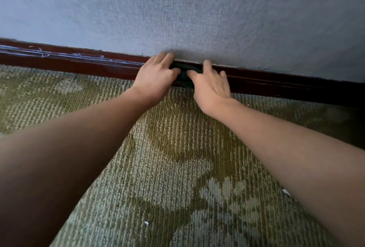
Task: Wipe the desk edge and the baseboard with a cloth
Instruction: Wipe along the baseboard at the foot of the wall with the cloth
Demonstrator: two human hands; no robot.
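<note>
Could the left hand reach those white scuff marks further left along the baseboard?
Probably yes. The left hand holds the cloth on that same baseboard, and only carpet and wall border the stretch up to the white marks.

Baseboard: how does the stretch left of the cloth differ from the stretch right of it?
The left stretch carries whitish streaks and marks along its upper part; the right stretch shows no such marks. The left stretch looks reddish-brown in the light; the right stretch looks almost black, in shadow. Both are the same dark moulding between wall and carpet, and they meet at the cloth.
</note>
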